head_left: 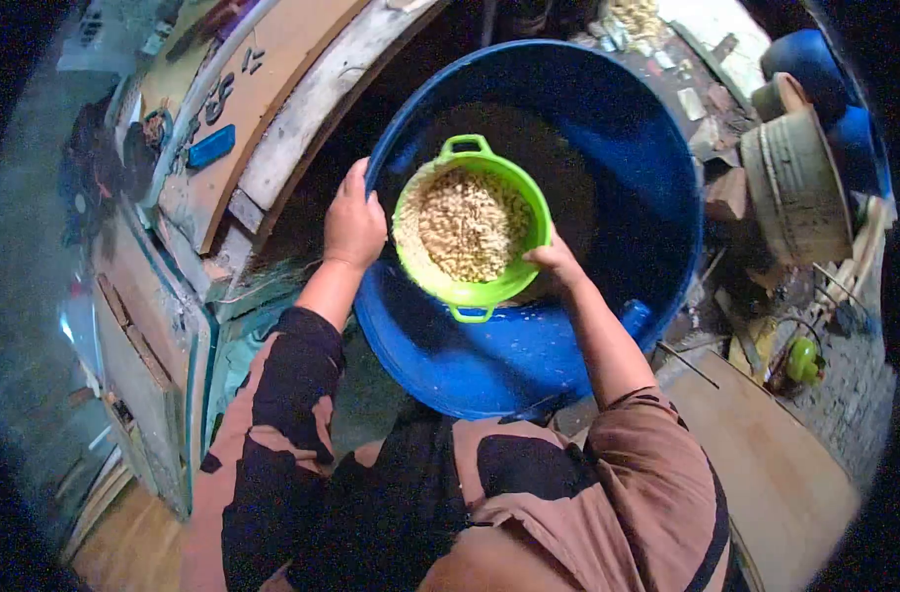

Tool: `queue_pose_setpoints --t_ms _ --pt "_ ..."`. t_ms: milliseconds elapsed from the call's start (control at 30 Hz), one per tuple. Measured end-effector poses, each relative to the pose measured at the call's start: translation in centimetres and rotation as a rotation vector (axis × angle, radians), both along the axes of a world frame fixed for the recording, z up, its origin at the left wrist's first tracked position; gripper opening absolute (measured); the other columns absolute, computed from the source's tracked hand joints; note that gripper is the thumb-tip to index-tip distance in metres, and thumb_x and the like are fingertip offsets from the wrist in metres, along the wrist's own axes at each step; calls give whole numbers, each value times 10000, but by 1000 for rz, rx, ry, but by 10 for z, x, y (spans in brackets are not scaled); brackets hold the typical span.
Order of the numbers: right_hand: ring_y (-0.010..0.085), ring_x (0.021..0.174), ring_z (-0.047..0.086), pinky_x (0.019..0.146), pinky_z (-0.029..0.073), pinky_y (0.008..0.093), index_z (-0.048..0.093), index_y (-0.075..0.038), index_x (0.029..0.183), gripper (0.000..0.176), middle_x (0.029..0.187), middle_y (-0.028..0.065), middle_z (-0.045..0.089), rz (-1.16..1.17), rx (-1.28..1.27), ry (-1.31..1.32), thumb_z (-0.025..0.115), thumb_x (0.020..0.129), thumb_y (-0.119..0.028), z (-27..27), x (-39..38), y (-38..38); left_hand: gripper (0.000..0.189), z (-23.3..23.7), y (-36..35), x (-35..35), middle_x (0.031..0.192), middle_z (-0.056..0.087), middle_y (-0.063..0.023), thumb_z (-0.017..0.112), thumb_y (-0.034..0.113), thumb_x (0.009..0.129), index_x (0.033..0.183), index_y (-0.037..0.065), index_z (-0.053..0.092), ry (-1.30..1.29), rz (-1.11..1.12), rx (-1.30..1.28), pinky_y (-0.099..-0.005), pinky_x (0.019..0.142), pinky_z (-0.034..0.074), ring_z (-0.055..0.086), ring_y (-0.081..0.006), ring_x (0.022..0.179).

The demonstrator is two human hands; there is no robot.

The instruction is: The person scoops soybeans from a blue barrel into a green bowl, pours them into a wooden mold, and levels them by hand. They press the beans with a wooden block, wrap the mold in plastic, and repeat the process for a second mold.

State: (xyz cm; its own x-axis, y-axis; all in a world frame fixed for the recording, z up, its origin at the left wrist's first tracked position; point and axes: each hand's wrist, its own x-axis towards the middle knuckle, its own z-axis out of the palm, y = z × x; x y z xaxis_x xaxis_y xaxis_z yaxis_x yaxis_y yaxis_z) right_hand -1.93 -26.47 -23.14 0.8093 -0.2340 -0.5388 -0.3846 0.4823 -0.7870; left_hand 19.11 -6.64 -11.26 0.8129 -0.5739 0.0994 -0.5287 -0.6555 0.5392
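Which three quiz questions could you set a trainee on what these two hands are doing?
1. Multiple choice: what is in the right hand's grip?
a) a brown wooden stick
b) the round, bright-green plastic bowl
c) a white paper cup

2. True or false: the left hand is at the rim of the large, round, blue plastic tub.

3. Fill in: the bowl, holding small, pale, grain-like pieces, has ____ loop handles in view.

Key: 1 b; 2 true; 3 two.
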Motion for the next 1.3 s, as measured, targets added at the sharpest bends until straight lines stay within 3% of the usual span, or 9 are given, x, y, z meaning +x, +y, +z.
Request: queue_pose_setpoints --t_ms 133,233,467,867,933,1067,1133,1200,1300 --pt "234 970 442 855 356 319 217 -89 1238 759 1108 107 422 -303 -130 -146 543 551 -92 51 -22 6 483 4 0 -2 1105 442 -196 515 137 690 1136 45 353 -124 -21 -73 -405 818 377 451 -350 976" --pt "245 935 444 700 461 372 222 -122 1214 682 1097 116 388 -435 226 -162 491 590 -66 87 -40 10 583 29 -2 -29 1156 404 -186 573 267 630 1130 51 367 -464 -181 -5 -399 867 324 413 -310 1037" --pt "265 940 436 676 469 417 251 -146 1189 603 1117 105 373 -384 115 -163 515 648 -144 175 -51 29 407 26 -34 -112 835 571 -90 512 -22 574 980 12 499 1009 127 -476 -323 661 454 557 -232 732" --pt "169 939 466 834 357 303 425 -46 1154 461 1065 62 496 -280 -118 -472 376 850 -389 273 -43 -31 460 168 -11 -117 940 566 -96 461 -28 647 1103 32 450 508 -193 -904 -294 745 416 522 -169 848" --pt "152 949 452 835 349 272 428 -32 1150 432 1076 55 484 -330 -113 -255 338 874 -352 274 -43 -18 399 183 -11 -118 923 579 -105 479 -14 657 1053 31 497 568 -93 -290 -313 734 423 529 -169 845" --pt "149 926 451 824 344 253 437 -31 1141 424 1058 56 491 -282 -316 -434 345 874 -348 243 -40 -23 467 170 -3 -137 960 562 -103 521 37 619 1083 36 470 583 -21 -505 -314 795 401 524 -202 875" --pt "155 938 450 821 341 257 437 -34 1144 441 1064 62 490 -306 -28 -444 361 863 -366 257 -57 -7 436 149 -3 -134 960 559 -111 517 -10 630 1063 22 485 672 -10 -440 -310 811 399 519 -208 916" --pt "157 949 456 819 341 266 449 -43 1125 461 1048 62 497 -246 -212 87 358 855 -405 253 -56 -5 365 145 -10 -131 933 570 -110 514 -14 654 1016 33 527 1126 101 -286 -317 814 399 518 -204 918" --pt "130 810 483 725 391 256 451 -42 1120 463 947 40 518 -291 -233 -308 345 860 -410 228 -55 -21 289 90 -3 -129 850 600 -118 528 58 672 958 14 541 454 6 -383 -323 646 467 578 -202 741"
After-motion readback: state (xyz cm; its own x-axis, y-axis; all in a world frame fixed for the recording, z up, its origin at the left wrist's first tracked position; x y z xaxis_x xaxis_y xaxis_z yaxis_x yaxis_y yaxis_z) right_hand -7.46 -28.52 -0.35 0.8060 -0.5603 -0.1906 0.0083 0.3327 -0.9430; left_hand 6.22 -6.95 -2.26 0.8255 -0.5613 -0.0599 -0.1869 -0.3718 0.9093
